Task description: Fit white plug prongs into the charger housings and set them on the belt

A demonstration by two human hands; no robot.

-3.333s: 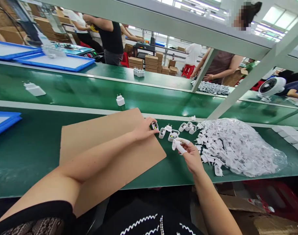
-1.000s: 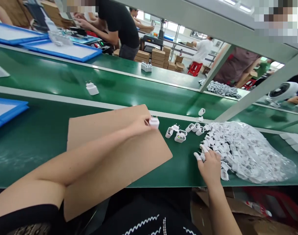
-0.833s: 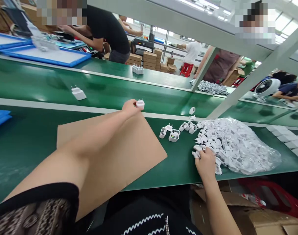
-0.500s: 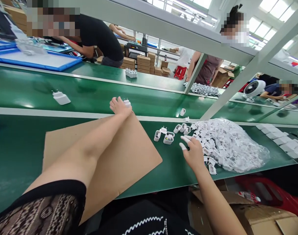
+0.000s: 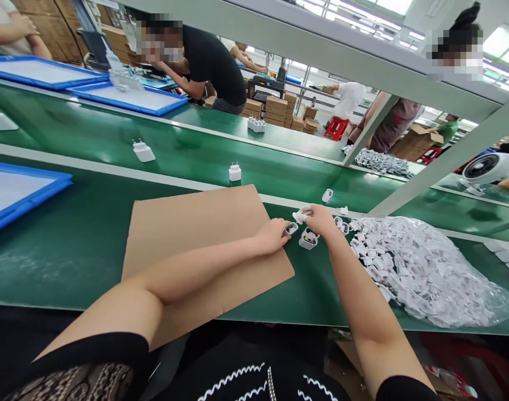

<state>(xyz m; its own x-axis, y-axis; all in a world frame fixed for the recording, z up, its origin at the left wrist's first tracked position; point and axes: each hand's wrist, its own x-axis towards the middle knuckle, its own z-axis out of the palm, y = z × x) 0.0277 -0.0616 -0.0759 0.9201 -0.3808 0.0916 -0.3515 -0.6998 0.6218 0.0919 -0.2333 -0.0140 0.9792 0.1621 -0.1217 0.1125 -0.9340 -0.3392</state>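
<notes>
Charger shell (image 5: 292, 229), white, open end up and innards showing, is gripped in the left hand (image 5: 272, 236) right at the edge of the cardboard sheet (image 5: 187, 234). That sheet lies flat under the left forearm, maybe as a clean surface, hard to say. My guess is the shell is tipped that way so its opening faces the other side.

Right hand (image 5: 321, 219) is closed in a pinch on a white plug cap (image 5: 298, 216), just beside the shell. Looks like a fingertip grip to leave the cap's face uncovered, but the hand hides a lot of it.

Just right of the shell, another open shell (image 5: 308, 239) stands on the green bench (image 5: 49, 267), mouth up, probably so the insides stay put. The plastic bag of white caps (image 5: 430, 273) spills toward the right forearm, which seems handy for grabbing.

Past the pale divider, a charger (image 5: 235, 172) stands pins up on the belt (image 5: 187, 159), I'd guess because the flat end is the stable one. Farther back, more chargers (image 5: 256, 125) are bunched together, and a person in black (image 5: 215, 67) leans over the far bench.
</notes>
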